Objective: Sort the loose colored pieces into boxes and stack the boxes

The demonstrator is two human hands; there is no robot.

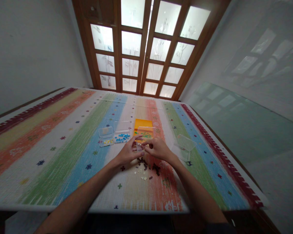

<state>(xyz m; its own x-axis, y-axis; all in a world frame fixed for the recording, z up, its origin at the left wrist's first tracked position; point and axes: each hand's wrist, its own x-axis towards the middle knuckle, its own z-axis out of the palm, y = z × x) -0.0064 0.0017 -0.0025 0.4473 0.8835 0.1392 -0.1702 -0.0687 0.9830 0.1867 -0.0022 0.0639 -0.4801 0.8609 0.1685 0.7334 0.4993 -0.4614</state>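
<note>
Striped tablecloth: yellow pieces and blue pieces already boxed; brown pieces and cream pieces still loose. Left hand grasps 1 transparent box just beyond them; right hand at its side (pinch hidden, cannot tell).

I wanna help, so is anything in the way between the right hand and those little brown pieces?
Nothing visible stands between the right hand and the dark brown pieces on the tablecloth; the cream pieces lie beside them.

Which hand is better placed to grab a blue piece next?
Probably the left hand: the blue pieces lie close beside it, while the right hand is farther away. Both hands look busy, though.
</note>
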